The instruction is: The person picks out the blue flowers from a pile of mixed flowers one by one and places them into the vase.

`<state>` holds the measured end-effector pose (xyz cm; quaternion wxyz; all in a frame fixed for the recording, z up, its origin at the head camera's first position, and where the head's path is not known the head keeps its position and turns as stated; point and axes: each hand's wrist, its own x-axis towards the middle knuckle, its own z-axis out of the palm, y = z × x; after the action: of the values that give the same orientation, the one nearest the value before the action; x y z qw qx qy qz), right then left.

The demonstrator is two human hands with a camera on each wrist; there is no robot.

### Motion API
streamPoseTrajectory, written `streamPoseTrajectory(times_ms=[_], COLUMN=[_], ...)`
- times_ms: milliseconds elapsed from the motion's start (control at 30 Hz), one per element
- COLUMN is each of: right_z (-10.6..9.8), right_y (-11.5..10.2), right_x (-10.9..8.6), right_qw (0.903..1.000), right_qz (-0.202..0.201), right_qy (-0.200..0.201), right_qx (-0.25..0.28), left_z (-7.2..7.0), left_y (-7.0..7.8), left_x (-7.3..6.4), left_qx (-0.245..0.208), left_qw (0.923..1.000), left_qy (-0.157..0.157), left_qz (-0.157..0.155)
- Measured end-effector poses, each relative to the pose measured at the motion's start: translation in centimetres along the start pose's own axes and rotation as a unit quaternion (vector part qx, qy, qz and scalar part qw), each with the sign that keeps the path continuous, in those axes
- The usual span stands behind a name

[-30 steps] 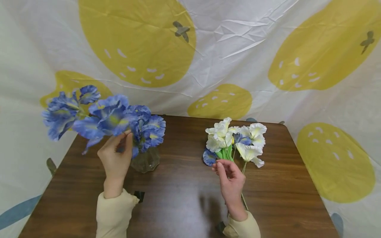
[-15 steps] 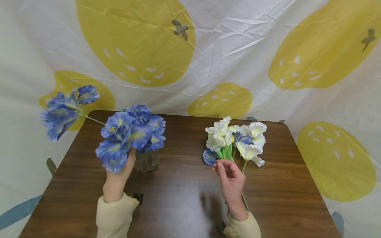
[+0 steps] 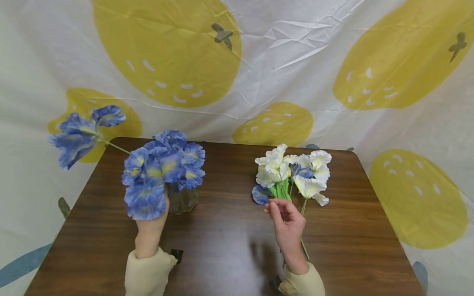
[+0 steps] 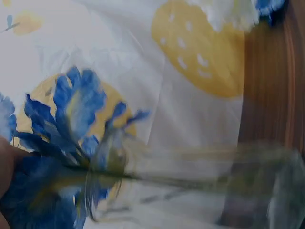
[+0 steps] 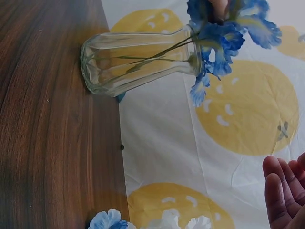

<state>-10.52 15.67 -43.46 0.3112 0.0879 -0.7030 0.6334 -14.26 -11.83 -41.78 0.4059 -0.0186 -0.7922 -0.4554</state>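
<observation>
My left hand [image 3: 152, 228] is at the mouth of a clear glass vase [image 3: 184, 200], below a cluster of blue iris blooms [image 3: 148, 197] that cover most of its fingers. It seems to grip a blue iris just under the bloom. In the right wrist view, thin stems stand inside the glass vase [image 5: 138, 62] and blue petals spill over its rim. My right hand [image 3: 290, 230] hovers beside the white irises [image 3: 275, 164], fingers loosely bent and holding nothing; the right wrist view shows its relaxed fingers [image 5: 281, 195].
One blue iris [image 3: 77, 135] leans out far to the left on a long stem. Among the white irises lie blue blooms [image 3: 261, 194] and green leaves [image 3: 279, 190]. The brown wooden table [image 3: 222, 246] ends at a lemon-print curtain [image 3: 259, 82]. Black tape [image 3: 177, 255] shows near my left sleeve.
The blue iris at my left hand has come down and right toward the vase, its bloom tipping over the hand. The far-left iris now stands apart. My right hand has stayed in place.
</observation>
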Motion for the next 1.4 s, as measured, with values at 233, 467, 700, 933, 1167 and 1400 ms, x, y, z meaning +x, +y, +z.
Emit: streamPoseTrajectory(times_ms=[233, 467, 700, 933, 1167, 1400], right_z=[-0.2, -0.8, -2.9, -5.4, -6.2, -6.3], right_y=[0.6, -0.2, 4.1, 9.4, 12.2, 13.2], right_x=[-0.1, 0.3, 0.8, 3.3, 5.8, 6.8], right_qw=[1.0, 0.9994, 0.9943, 0.908, 0.8586, 0.8515], right_qz=[-0.004, 0.027, 0.054, 0.054, 0.147, 0.216], right_qy=[0.002, 0.019, 0.052, -0.006, -0.112, -0.13], right_qx=[0.001, 0.001, -0.076, -0.415, -0.478, -0.46], left_z=[0.5, 0.7, 1.1, 1.2, 0.6, -0.8], left_y=[-1.0, -2.2, -2.8, -3.2, -2.8, -0.9], left_x=[0.5, 0.4, -0.1, -0.8, -1.5, -4.3], left_qx=[-0.012, 0.072, 0.102, 0.115, 0.094, 0.033], left_qw=[0.9943, 0.993, 0.9908, 0.9877, 0.9932, 0.9959], left_qy=[0.081, 0.034, 0.026, 0.026, 0.025, 0.07], left_qz=[0.069, 0.087, 0.085, 0.103, 0.064, 0.047])
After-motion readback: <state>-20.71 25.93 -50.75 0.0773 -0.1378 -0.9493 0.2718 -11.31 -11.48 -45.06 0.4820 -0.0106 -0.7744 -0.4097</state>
